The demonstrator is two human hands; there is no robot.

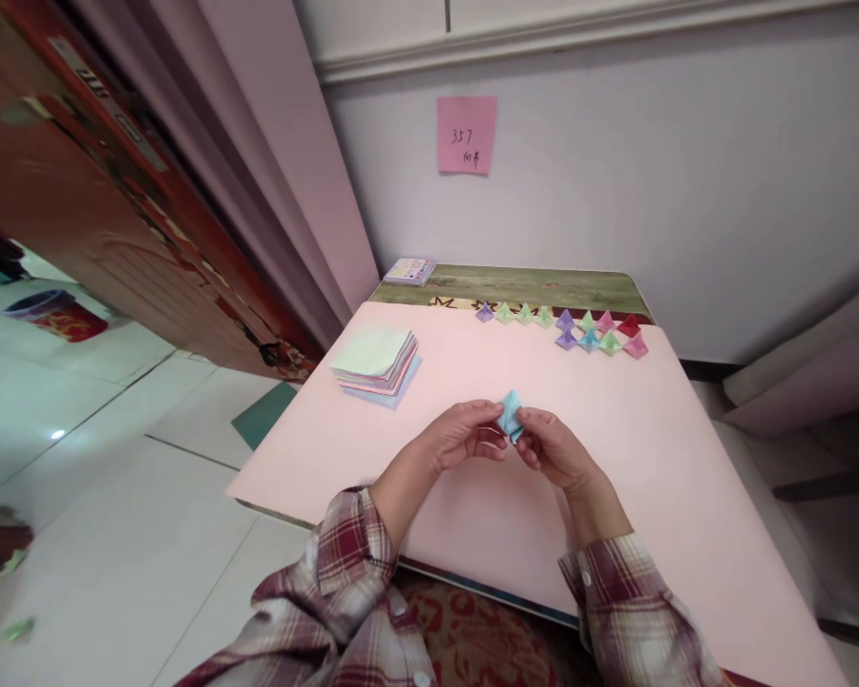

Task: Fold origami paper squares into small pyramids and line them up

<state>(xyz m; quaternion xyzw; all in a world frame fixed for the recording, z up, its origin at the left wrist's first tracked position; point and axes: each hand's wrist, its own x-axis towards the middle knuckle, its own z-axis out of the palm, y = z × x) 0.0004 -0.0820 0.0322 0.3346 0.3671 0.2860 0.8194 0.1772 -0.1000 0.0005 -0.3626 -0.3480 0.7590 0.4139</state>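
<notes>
Fingers of my left hand (465, 434) and right hand (551, 447) pinch closed on the blue folded paper (511, 414), just above the counter (659, 448) — I'd align edges, crease gently.

A pale grey wall (616, 172) stands behind the surface (687, 458), with a white moulding (544, 43) running along its top and a pink note (466, 134) stuck on it, written on in dark ink. To the left hangs a mauve curtain (272, 143), and beside that is a dark red door (78, 200). The floor (100, 534) is of glossy white tiles with a bright spot of light on them, and a green mat (261, 412) lies just left of the surface. The surface is pink over a green wooden top (530, 284).
</notes>
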